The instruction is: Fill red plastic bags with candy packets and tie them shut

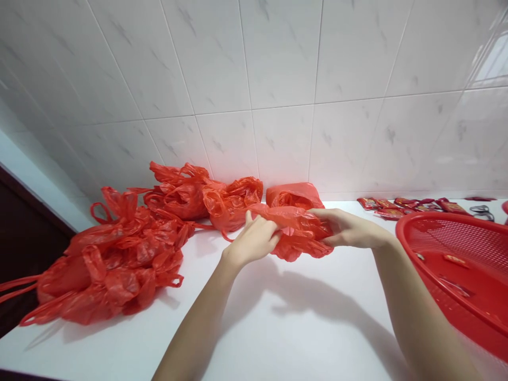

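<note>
A crumpled red plastic bag (pixel 301 222) is held between two hands at the centre of the frame.
The bag's left part is gripped by the left hand (pixel 254 239), fingers curled and thumb raised; its right end is held by the right hand (pixel 349 227), whose fingertips are partly hidden in the folds. Shadows are cast below on the white tabletop (pixel 278 344). Just behind, another red bag (pixel 296 191) is set near the tiled wall (pixel 286 63), with more red bags (pixel 178 193) bunched to its left. A heap of red bags (pixel 115 270) is piled at lower left. At right, small red packets (pixel 413 206) and scissors (pixel 482 211) are laid behind a red basket (pixel 428 233), in which a few small items are seen.
</note>
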Action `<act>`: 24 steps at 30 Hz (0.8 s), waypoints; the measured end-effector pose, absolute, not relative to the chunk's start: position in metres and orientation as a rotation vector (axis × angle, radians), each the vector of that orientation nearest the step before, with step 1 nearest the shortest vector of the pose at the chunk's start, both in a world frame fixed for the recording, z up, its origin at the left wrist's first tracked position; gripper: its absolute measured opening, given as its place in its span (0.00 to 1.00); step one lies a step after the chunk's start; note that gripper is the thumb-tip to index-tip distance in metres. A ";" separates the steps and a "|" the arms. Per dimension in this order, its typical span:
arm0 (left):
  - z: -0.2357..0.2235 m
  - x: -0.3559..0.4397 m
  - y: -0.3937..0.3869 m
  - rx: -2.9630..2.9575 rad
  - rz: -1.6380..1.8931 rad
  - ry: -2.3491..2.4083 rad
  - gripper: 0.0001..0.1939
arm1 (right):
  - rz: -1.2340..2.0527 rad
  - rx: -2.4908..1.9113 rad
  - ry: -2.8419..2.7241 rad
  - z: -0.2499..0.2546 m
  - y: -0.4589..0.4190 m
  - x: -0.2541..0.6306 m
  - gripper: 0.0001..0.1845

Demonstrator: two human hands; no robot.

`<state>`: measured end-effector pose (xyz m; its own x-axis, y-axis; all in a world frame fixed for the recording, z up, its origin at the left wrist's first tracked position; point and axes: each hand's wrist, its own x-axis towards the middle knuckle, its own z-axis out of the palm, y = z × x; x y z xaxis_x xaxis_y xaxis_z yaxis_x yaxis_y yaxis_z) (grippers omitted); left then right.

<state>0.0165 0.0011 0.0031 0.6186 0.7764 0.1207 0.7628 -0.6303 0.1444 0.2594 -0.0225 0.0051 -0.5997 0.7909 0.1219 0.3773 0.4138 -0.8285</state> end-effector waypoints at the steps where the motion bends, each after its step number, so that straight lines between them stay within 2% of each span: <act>1: 0.001 0.016 0.003 2.726 0.202 1.334 0.16 | 1.071 -0.994 -2.174 0.004 -0.021 0.262 0.26; 3: -0.003 0.014 0.007 2.664 0.082 1.384 0.14 | 1.006 -1.044 -2.158 0.000 -0.017 0.270 0.29; 7: -0.010 0.011 0.013 2.598 -0.200 1.475 0.04 | 0.891 -1.341 -1.989 -0.007 -0.009 0.288 0.31; 10: -0.013 0.015 0.012 2.565 -0.399 1.484 0.10 | 0.637 -1.604 -1.847 -0.004 -0.012 0.294 0.26; 13: -0.017 0.024 0.010 2.561 -0.480 1.439 0.12 | 0.440 -1.369 -1.881 0.006 -0.023 0.278 0.18; 15: -0.021 0.029 0.011 2.567 -0.513 1.400 0.11 | 0.500 -1.114 -2.038 0.009 -0.031 0.255 0.15; 17: -0.025 0.032 0.014 2.563 -0.540 1.361 0.09 | 0.643 -1.043 -2.289 0.005 -0.033 0.228 0.17; 24: -0.038 0.025 0.017 2.580 -0.565 1.320 0.07 | 0.657 -1.564 -2.846 -0.044 -0.016 0.167 0.13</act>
